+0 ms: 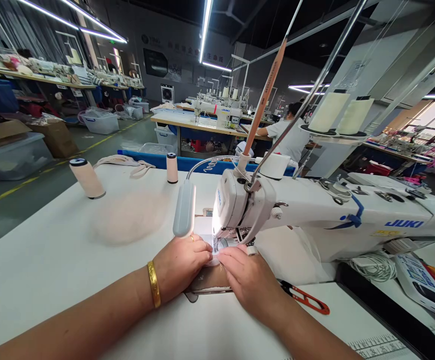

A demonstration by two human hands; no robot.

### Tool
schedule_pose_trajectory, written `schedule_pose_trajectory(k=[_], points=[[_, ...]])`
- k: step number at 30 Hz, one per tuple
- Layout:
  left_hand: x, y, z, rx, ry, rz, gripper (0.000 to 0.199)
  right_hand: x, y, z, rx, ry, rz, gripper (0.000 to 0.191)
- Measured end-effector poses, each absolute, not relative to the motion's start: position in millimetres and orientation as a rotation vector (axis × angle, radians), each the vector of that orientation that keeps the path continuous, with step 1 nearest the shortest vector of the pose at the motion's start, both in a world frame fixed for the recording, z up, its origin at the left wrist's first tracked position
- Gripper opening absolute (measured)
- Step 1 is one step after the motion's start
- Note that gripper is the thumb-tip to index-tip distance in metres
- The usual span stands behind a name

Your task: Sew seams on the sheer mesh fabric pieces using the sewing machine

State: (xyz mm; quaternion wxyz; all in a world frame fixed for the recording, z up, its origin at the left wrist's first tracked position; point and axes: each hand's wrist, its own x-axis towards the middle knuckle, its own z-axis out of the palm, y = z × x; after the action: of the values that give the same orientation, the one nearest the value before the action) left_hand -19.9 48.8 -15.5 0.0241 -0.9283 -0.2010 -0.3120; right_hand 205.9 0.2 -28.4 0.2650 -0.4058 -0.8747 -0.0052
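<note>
A white sewing machine (296, 200) stands in front of me, its needle area brightly lit by a small lamp (184, 207) on a bent metal neck. My left hand (182, 261), with a gold bracelet at the wrist, lies left of the presser foot (215, 244), fingers together on a small piece of pale, thin fabric (214, 261). From the right, my right hand (250, 276) pinches the same fabric close to the foot. Between the hands shows a brown plate (212, 278) at the machine bed. The fingertips partly cover the fabric.
Peach thread cones (87, 178) and a pale strap-like cloth (122, 161) lie at the table's far left. Orange-handled thread snips (309, 300) rest right of my right hand, beside a black tray (386, 310). A person in white (283, 137) sits beyond.
</note>
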Motion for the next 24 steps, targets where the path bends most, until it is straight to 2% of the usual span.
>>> schedule_pose_trajectory(k=[10,15,20,24], points=[[-21.0,47.5,-16.5,-2.881,-0.68,-0.937,0.032,205.3,0.4,-26.7,-1.152,-2.309,-0.008,0.036],[-24.2,37.0,-1.4,-3.12,-0.865,-0.893,0.017,211.7,3.2,-26.2,-1.092,-2.437,-0.097,0.03],[-30.3,40.9,13.2,-3.454,-1.1,-0.804,0.029,223.8,7.4,-17.8,-1.241,-2.206,-0.322,0.027],[-34.2,54.2,-2.9,-3.087,-1.035,-0.937,0.03,216.6,-4.7,-6.3,-0.959,-2.428,0.094,0.027]])
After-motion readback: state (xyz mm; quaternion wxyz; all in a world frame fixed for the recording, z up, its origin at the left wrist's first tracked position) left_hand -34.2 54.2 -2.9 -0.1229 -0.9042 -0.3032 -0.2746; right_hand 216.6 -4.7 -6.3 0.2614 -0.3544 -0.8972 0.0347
